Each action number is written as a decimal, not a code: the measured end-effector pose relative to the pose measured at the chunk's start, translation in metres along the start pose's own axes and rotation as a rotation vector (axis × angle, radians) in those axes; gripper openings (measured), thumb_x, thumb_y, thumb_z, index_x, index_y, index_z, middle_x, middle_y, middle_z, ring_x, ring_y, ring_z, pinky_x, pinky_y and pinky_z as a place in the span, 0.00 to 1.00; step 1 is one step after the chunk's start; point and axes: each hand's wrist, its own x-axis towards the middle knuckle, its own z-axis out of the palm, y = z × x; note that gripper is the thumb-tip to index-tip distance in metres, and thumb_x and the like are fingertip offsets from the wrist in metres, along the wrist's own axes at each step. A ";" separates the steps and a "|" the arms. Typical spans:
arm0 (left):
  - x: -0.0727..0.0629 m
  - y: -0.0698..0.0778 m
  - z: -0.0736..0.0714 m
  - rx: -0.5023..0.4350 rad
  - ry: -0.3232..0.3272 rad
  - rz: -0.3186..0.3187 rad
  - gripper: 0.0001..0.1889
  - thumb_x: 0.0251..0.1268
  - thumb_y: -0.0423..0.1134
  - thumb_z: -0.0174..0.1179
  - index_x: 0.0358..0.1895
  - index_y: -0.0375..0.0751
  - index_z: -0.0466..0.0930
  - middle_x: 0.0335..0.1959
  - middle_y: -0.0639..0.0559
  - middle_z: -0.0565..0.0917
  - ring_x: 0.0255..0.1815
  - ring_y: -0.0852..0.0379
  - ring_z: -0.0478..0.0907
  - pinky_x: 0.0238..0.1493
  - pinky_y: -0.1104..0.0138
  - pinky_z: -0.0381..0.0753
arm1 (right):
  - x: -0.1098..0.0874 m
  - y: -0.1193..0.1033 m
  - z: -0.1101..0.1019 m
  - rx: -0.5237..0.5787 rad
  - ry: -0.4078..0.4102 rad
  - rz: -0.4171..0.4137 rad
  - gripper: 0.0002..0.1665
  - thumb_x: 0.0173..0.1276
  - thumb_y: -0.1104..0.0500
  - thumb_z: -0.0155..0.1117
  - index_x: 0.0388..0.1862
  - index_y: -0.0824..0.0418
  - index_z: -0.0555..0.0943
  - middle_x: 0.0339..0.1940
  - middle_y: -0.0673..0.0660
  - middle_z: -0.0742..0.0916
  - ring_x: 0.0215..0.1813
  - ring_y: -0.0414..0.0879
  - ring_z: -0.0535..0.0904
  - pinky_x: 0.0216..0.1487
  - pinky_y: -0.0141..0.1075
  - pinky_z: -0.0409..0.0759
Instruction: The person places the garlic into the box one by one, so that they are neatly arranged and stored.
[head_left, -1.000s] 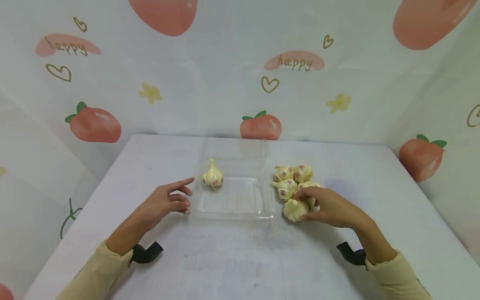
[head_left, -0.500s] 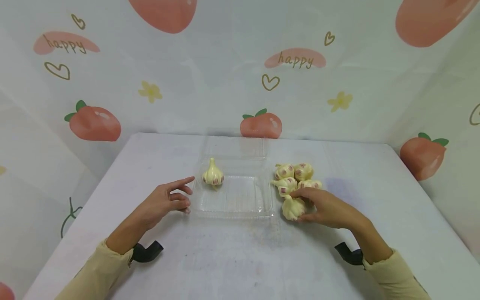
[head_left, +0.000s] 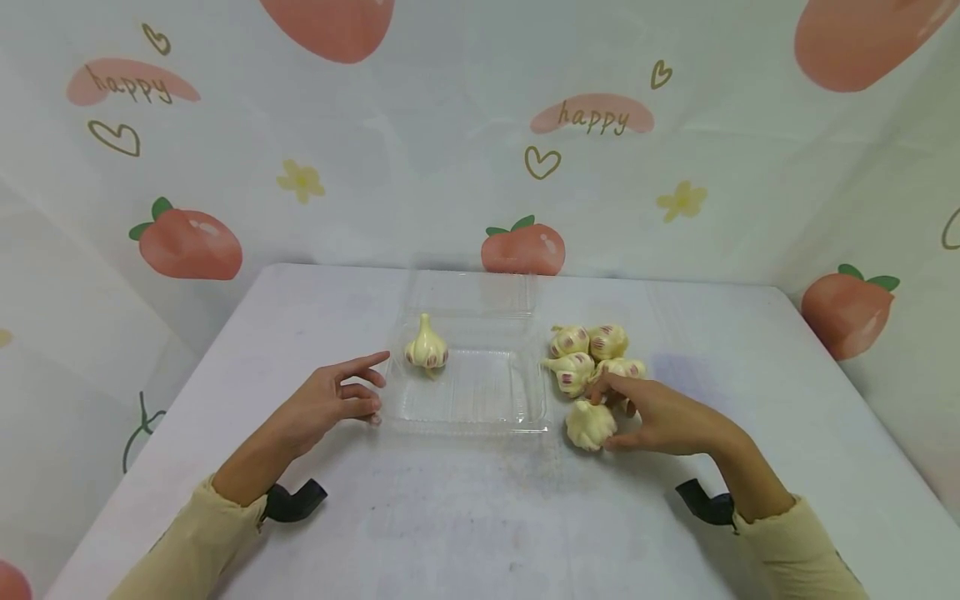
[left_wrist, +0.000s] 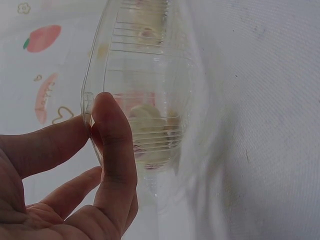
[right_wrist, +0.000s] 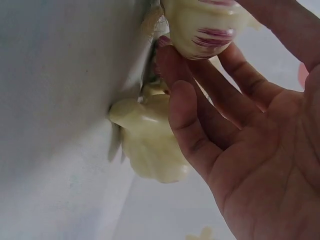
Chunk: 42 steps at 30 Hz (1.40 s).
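Note:
My left hand (head_left: pixel 330 404) is by the left side of a clear plastic clamshell box (head_left: pixel 528 429), its fingers loosely bent. In the left wrist view, the thumb (left_wrist: pixel 115 135) touches the box's rim. One garlic bulb (head_left: pixel 426 346) stands upright in the back left of the box. My right hand (head_left: pixel 660 417) holds another garlic bulb (head_left: pixel 590 427) at the front of the pile, thumb on its right side and fingers at its far side. Purple streaks show on this bulb in the right wrist view, where it hangs partly cut off at the top.
Behind the right hand lie several more garlic bulbs (head_left: pixel 572 373), some partly hidden by it. The box's lid (head_left: pixel 472 293) is folded back towards the rear edge of the white table (head_left: pixel 450 533). A patterned cloth backdrop (head_left: pixel 420 150) stands behind.
The bulb at my right hand stood with its stem up half a second ago; now it is tilted and slightly nearer me, with the fingers spread wider. The left hand has stayed in place.

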 end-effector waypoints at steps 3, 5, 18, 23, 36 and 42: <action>0.000 0.000 0.000 -0.006 0.001 -0.002 0.39 0.64 0.26 0.61 0.78 0.35 0.56 0.56 0.34 0.68 0.34 0.63 0.81 0.43 0.69 0.86 | 0.000 0.000 0.000 -0.003 -0.010 0.009 0.28 0.55 0.51 0.79 0.50 0.47 0.73 0.48 0.43 0.82 0.49 0.39 0.79 0.47 0.34 0.80; 0.000 0.001 0.000 -0.009 0.001 -0.001 0.39 0.64 0.26 0.61 0.77 0.35 0.56 0.56 0.34 0.68 0.34 0.63 0.81 0.43 0.69 0.86 | 0.001 0.001 0.001 -0.007 -0.009 0.008 0.29 0.54 0.51 0.80 0.51 0.47 0.73 0.47 0.43 0.81 0.48 0.39 0.79 0.47 0.34 0.80; 0.000 0.002 0.000 -0.003 -0.002 -0.002 0.38 0.65 0.27 0.61 0.77 0.35 0.56 0.56 0.33 0.68 0.34 0.63 0.82 0.43 0.69 0.86 | 0.002 0.002 0.004 0.003 0.028 -0.052 0.29 0.55 0.46 0.79 0.52 0.46 0.76 0.49 0.42 0.83 0.48 0.37 0.79 0.49 0.33 0.80; -0.001 0.003 0.001 0.007 0.000 -0.006 0.38 0.65 0.27 0.61 0.77 0.35 0.56 0.56 0.32 0.68 0.35 0.63 0.82 0.43 0.70 0.85 | 0.002 0.002 0.005 0.012 0.030 -0.088 0.29 0.55 0.46 0.79 0.52 0.46 0.76 0.52 0.41 0.84 0.49 0.36 0.80 0.52 0.34 0.81; -0.002 0.002 0.000 0.012 0.005 -0.006 0.38 0.66 0.27 0.61 0.77 0.35 0.56 0.56 0.32 0.68 0.35 0.64 0.81 0.43 0.70 0.85 | 0.003 -0.002 0.005 -0.020 0.185 -0.112 0.28 0.50 0.49 0.83 0.46 0.43 0.76 0.45 0.38 0.83 0.44 0.36 0.77 0.44 0.34 0.79; -0.001 0.003 0.001 0.017 0.000 -0.002 0.38 0.66 0.28 0.61 0.77 0.35 0.56 0.56 0.32 0.68 0.35 0.63 0.82 0.43 0.70 0.85 | 0.001 -0.005 -0.001 -0.026 0.256 -0.103 0.28 0.50 0.49 0.83 0.45 0.44 0.76 0.49 0.39 0.84 0.46 0.33 0.78 0.45 0.34 0.79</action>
